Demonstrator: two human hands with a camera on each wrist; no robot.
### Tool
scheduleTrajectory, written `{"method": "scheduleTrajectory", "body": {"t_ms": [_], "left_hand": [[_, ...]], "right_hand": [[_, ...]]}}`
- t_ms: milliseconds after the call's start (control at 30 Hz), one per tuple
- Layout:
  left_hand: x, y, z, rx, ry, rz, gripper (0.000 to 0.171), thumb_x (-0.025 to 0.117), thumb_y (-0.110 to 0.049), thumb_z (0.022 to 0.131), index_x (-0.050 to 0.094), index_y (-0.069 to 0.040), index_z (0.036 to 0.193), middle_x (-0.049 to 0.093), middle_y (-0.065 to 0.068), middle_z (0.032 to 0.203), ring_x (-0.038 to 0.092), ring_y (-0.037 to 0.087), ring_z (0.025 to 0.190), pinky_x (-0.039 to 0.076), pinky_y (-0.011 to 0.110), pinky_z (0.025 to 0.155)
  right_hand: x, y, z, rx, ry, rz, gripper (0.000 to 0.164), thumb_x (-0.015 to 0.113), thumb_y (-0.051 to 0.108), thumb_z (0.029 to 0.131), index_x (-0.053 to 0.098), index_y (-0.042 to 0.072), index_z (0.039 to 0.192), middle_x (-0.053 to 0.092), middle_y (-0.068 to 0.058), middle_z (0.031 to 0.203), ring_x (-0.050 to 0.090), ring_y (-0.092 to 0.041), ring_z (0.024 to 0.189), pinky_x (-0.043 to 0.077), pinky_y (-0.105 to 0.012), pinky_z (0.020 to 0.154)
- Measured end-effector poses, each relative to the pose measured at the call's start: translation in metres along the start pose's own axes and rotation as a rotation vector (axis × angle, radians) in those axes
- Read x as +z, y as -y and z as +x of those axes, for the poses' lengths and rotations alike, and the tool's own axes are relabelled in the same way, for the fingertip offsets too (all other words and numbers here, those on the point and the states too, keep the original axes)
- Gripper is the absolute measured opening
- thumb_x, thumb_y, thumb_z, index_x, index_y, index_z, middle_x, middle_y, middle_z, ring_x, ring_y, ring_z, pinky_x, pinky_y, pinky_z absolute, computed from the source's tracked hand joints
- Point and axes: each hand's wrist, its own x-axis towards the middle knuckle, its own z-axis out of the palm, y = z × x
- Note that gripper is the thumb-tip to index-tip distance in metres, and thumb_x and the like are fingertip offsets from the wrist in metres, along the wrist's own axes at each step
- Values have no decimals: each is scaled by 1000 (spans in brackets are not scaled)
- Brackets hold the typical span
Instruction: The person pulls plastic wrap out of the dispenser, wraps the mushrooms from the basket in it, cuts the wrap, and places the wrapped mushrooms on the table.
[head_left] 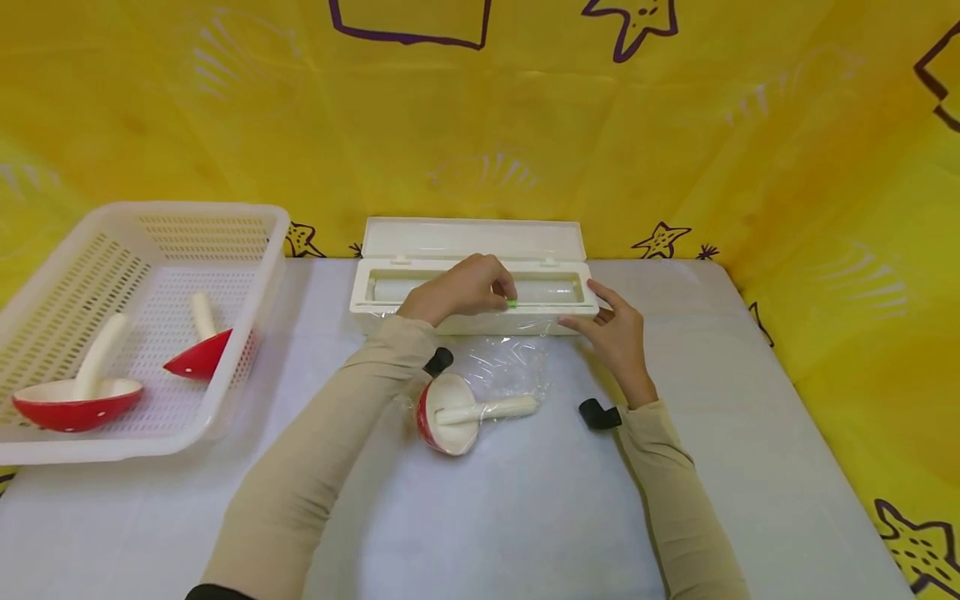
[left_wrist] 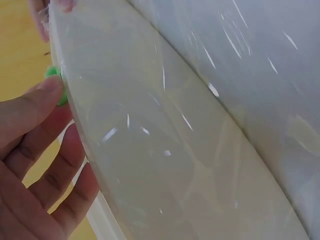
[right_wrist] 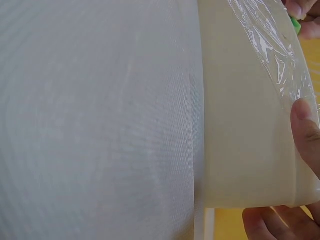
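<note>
A white cling film dispenser box (head_left: 390, 321) stands against the back cloth, its lid (head_left: 472, 237) raised and a film roll (head_left: 551, 292) inside. My left hand (head_left: 467, 287) pinches the small green slide cutter (head_left: 512, 304) on the box's front edge, thumb and forefinger on it in the left wrist view. At the box's right end, my right hand (head_left: 618, 333) grips the corner, with the thumb on the front wall. Clear cling film (head_left: 506, 362) hangs from that edge down to the table. It overlaps a red and white ladle (head_left: 453, 425) that lies with its white handle pointing right.
On the left, a white plastic basket (head_left: 180, 446) holds two more red ladles (head_left: 82, 408) with white handles. Yellow patterned cloth (head_left: 675, 150) rises behind and to the right of the white-covered table (head_left: 487, 533). A black fitting (head_left: 598, 414) is by the right sleeve.
</note>
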Motion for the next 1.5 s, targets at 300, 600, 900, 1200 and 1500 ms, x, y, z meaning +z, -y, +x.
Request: {"method": "scheduleTrajectory", "body": {"t_ms": [300,600,900,1200,1500], "left_hand": [[-8,15,-16,-6,-8,-9,15,70,-4,87,77,-4,100,76,9,96,67,21,92,52,33,88],[-12,23,-32,-6,-28,-8,16,69,-3,88,76,-1,102,75,11,97,67,23,91,53,35,85],[-13,37,-43,-4,-49,-57,15,70,-4,88,75,0,102,75,11,96,65,23,87,53,35,83],[-15,41,-48,3,-50,-74,15,70,-3,89,75,0,103,74,12,98,65,23,89,54,36,83],[-16,47,-59,-3,-73,-73,16,70,-4,90,74,0,104,74,14,101,66,25,91,54,39,85]], "right_hand": [[-1,2,-1,-18,-5,-31,76,89,8,71,55,2,139,57,-17,140,70,-35,101,53,-9,68],[-1,2,-2,-11,1,-38,77,88,9,71,55,2,140,57,-16,140,70,-35,101,53,-9,68],[-2,-1,-1,-10,12,-14,75,87,10,73,54,3,140,56,-17,141,68,-40,103,53,-9,69],[-3,0,-1,-12,8,-39,76,88,12,72,55,4,140,57,-17,140,70,-36,98,53,-9,66],[-2,1,-1,-13,11,-47,76,88,11,73,54,2,140,56,-18,140,71,-34,98,53,-9,66]]}}
